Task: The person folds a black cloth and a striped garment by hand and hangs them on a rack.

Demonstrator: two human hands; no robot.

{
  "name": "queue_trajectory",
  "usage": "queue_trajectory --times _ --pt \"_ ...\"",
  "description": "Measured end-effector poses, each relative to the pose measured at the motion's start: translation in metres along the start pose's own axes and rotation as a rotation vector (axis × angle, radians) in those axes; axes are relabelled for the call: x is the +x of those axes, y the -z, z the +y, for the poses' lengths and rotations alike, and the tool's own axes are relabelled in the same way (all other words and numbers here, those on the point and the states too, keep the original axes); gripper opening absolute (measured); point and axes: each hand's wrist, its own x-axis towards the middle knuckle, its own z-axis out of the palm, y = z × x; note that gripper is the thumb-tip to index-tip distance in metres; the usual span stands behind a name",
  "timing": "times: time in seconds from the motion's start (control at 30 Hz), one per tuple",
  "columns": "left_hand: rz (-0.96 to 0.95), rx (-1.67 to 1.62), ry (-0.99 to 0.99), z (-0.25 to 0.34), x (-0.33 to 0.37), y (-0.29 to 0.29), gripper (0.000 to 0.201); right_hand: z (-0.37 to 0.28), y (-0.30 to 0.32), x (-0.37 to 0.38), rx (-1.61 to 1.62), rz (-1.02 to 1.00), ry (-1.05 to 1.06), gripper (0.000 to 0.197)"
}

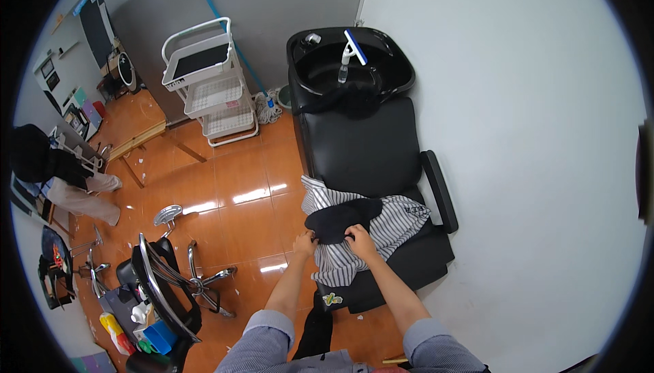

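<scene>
A black cloth piece (340,220) with rounded ends lies across a grey-and-white striped cloth (398,226), which is bunched on the seat of the black salon wash chair (361,145). At the near left edge of the black cloth, my left hand (305,243) is closed with its fingertips pinching the fabric. My right hand (360,241) grips the same near edge farther right, thumb and fingers bent onto it. Whether the black cloth is joined to the striped one cannot be made out.
A black wash basin (327,66) at the chair's head holds a spray-bottle squeegee (345,66). Left stand a white trolley (204,111), a blue-handled mop (235,46) and a wheeled chair loaded with bottles (163,264). A person (75,175) is far left. A white wall (524,168) borders the right.
</scene>
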Motion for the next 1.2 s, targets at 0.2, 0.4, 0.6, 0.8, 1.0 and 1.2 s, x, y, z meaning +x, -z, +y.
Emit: queue_trajectory --times 0.2,0.4,0.6,0.8,1.0,1.2 --pt "0.084 -0.324 -0.17 0.017 -0.021 0.035 0.022 -0.014 0.043 -0.027 0.156 0.127 0.042 0.017" --pt "0.142 -0.599 -0.399 0.076 -0.065 0.087 0.023 -0.014 0.082 -0.059 0.493 0.196 -0.057 0.015" --pt "0.242 -0.686 -0.628 0.156 -0.137 0.137 0.022 -0.062 0.143 -0.105 0.671 0.253 0.069 0.025" --pt "0.091 -0.026 -0.839 0.239 -0.285 0.199 0.04 -0.135 0.232 -0.198 -0.133 0.136 0.345 0.04" --pt "0.301 0.242 -0.929 0.218 -0.318 0.177 0.038 -0.13 0.274 -0.261 -0.355 0.122 0.477 0.027" --pt "0.452 0.176 -0.839 0.181 -0.355 0.19 0.03 -0.085 0.331 -0.313 -0.49 0.271 0.481 0.036"
